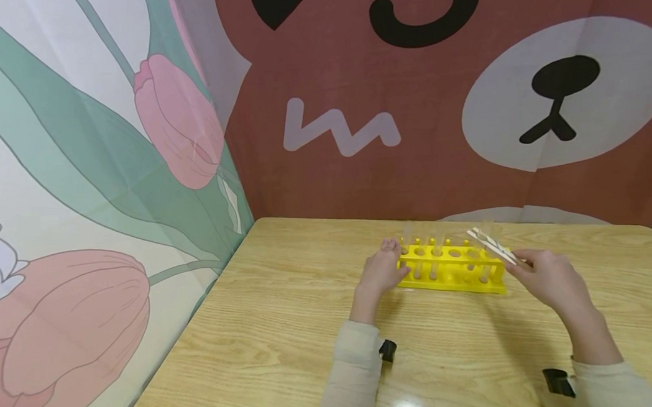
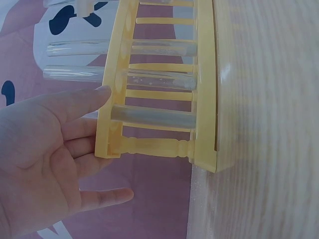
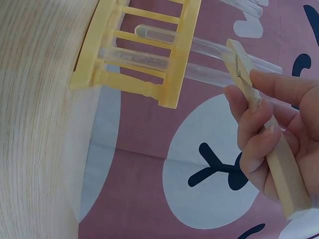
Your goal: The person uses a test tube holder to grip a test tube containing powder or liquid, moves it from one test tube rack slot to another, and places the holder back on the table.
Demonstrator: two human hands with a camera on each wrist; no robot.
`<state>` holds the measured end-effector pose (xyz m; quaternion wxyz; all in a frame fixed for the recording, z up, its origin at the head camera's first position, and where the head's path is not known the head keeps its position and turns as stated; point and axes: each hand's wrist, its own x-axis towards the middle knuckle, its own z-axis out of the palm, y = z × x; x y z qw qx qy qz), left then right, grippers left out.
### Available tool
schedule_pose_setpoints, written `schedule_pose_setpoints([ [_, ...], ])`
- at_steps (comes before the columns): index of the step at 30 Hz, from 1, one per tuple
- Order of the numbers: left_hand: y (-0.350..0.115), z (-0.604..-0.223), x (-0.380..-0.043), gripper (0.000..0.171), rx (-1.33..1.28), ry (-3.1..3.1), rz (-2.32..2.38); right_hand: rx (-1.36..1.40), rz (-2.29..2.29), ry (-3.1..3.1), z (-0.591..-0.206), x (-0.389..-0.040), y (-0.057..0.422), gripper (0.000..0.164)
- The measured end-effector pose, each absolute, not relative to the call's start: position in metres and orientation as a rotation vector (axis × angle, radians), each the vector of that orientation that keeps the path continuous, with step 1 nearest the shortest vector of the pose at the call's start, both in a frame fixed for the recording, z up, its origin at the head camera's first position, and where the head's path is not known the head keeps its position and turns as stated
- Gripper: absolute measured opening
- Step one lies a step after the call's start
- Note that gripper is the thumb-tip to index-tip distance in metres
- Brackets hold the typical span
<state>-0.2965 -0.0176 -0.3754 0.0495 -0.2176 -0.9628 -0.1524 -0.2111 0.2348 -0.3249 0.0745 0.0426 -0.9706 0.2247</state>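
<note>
A yellow test tube rack (image 1: 449,286) stands on the table. My left hand (image 1: 379,272) grips its left end, thumb on one side of the upper shelf (image 2: 112,99) and fingers on the other. My right hand (image 1: 555,280) holds a wooden test tube clamp (image 3: 285,172) near the rack's right end. The clamp's tip is around the upper part of a clear test tube (image 3: 158,36). This tube passes through the upper shelf, its rounded bottom raised off the rack's base. Beside it another clear tube (image 3: 137,59) reaches down to the base.
Several more clear tubes, among them one toward the left (image 2: 162,79), stand in the rack. The wooden table (image 1: 265,307) extends around it. Behind it hangs a brown cloth (image 1: 347,183) with a bear face; a floral cloth (image 1: 78,181) is at the left.
</note>
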Motion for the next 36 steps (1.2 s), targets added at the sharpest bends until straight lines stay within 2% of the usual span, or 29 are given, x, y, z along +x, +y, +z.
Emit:
schedule_pose_setpoints([
  [31,-0.0172,-0.3747,-0.2972,0.057,-0.665,-2.932,-0.45,0.125,0.682,-2.969,-0.3322,-0.2176,0.2328,0.045],
  [36,-0.0173,-0.3748,-0.2977,0.053,-0.674,-2.916,-0.447,0.138,0.742,-2.973,-0.3331,-0.2174,0.232,0.04],
])
